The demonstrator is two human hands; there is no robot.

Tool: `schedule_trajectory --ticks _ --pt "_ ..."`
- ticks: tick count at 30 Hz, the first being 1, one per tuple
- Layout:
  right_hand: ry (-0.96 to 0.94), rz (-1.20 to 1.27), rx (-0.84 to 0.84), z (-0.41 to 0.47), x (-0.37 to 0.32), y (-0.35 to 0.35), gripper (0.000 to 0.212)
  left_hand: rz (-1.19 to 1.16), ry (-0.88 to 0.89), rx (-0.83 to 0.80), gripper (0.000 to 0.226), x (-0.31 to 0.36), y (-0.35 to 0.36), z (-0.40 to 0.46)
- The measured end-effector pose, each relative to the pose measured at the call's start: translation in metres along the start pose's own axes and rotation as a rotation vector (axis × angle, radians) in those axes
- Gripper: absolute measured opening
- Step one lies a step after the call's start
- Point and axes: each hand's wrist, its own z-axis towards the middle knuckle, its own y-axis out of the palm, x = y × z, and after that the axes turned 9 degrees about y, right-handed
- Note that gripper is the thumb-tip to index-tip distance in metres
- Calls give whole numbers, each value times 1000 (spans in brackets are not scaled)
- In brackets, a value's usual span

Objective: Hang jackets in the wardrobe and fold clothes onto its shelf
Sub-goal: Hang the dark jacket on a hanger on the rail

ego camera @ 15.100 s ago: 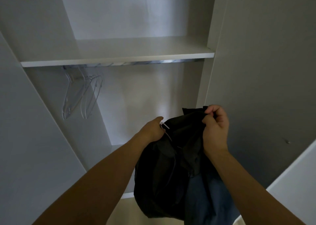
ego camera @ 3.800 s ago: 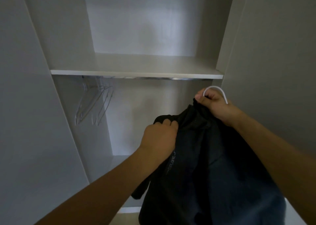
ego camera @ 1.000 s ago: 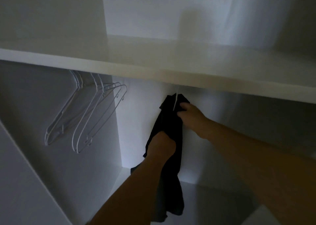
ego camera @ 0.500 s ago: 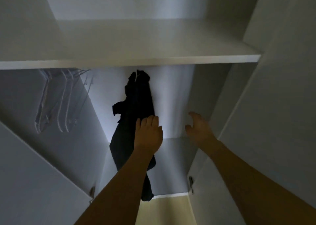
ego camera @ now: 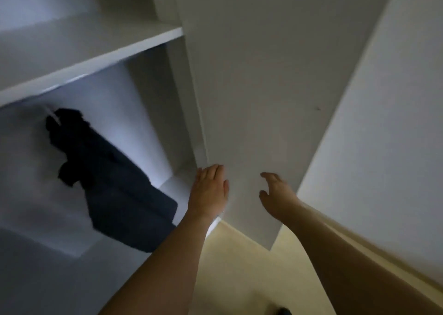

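Head view, tilted. A dark jacket point(ego camera: 105, 178) hangs inside the wardrobe point(ego camera: 143, 94) at left, below the shelf point(ego camera: 96, 53), its white hanger hook point(ego camera: 51, 114) showing at the collar just under the shelf's front edge; the rail itself is barely visible. The shelf carries no folded clothes in the part that can be seen. Both hands are free of the garment. The left hand point(ego camera: 208, 190) has straight fingers laid flat near the lower inner edge of the open wardrobe door point(ego camera: 263, 99); whether it presses the panel cannot be told. The right hand point(ego camera: 275, 197) has fingers spread and relaxed, holding nothing, just in front of the same panel. The step in hand appears to be leaving the hung jacket and turning away for the next garment. To do it well, confirm that the hook sits fully over the rail and that the jacket settles without slipping off the hanger. Keep the door wide open so the shelf stays reachable. The image is blurred, so fine detail of the hook's seating cannot be judged.
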Motion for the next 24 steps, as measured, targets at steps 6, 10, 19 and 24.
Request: schedule_trajectory --ticks 6,10,19,24 --pt "228 67 232 -105 120 -60 53 -123 352 92 33 147 -6 14" --pt "370 119 390 -207 213 -101 52 -149 577 -1 38 275 3 -5" --pt "731 185 586 -480 447 -138 49 -182 998 -143 45 608 46 -142" --pt "876 283 583 -572 537 -143 50 -140 1099 -239 47 717 71 -206"
